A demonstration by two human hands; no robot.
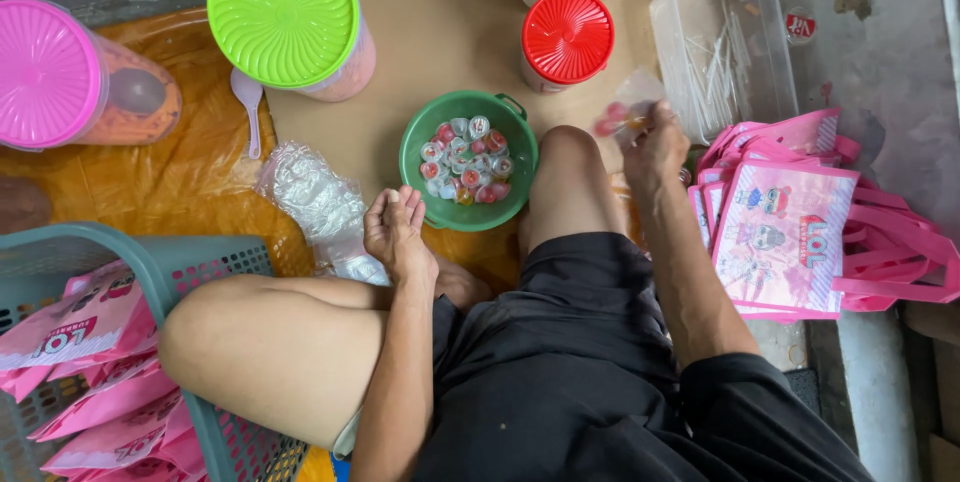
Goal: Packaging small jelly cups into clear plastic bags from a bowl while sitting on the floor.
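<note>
I sit on the floor with my knees spread. My left hand (398, 232) hovers just left of a green bowl (415, 137) filled with several small jelly cups, its fingers curled loosely and nothing visible in them. My right hand (655, 147) reaches past my right knee and pinches a small clear plastic bag (630, 102) with a few pink sweets in it. A stack of pink cartoon-printed gift bags (785, 232) lies just right of that hand.
A red-lidded jar (567, 37), a green-lidded jar (285, 12) and a pink-lidded jar (50, 72) stand around. A clear box of sticks (720, 42) is at the back right. A crumpled clear wrapper (310, 192) lies left; a teal basket (215, 262) holds more pink bags.
</note>
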